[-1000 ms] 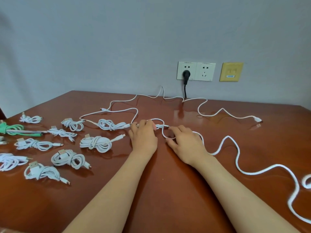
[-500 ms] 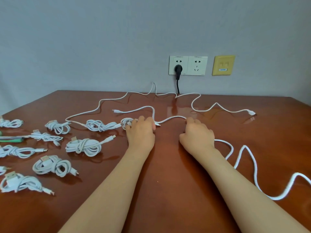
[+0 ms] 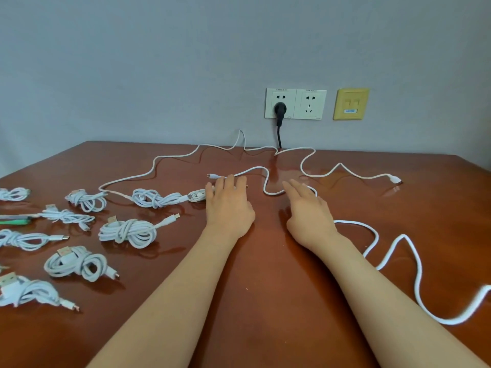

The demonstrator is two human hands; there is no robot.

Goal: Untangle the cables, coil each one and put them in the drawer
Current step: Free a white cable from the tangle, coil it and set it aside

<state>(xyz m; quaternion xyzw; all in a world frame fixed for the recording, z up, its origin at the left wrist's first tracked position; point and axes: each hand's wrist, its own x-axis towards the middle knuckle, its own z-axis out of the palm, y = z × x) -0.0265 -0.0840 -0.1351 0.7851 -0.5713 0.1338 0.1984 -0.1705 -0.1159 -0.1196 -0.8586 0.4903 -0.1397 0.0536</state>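
Loose cable (image 3: 266, 181) lying crosswise at the tips of straight fingers (image 3: 229, 183) holding nothing: its plug end (image 3: 211, 176) just beyond the left hand (image 3: 229, 208), its bend under the right hand (image 3: 309, 213).

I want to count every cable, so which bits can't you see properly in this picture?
All in the head view:
- Left hand: it covers the thin cable beneath it, so whether the fingers pinch it is unclear.
- Thick cable: runs off the right edge.
- Coiled bundles and a green thing: cut by the left edge.
- Black cord: drops behind the table.
- Drawer: not in view.
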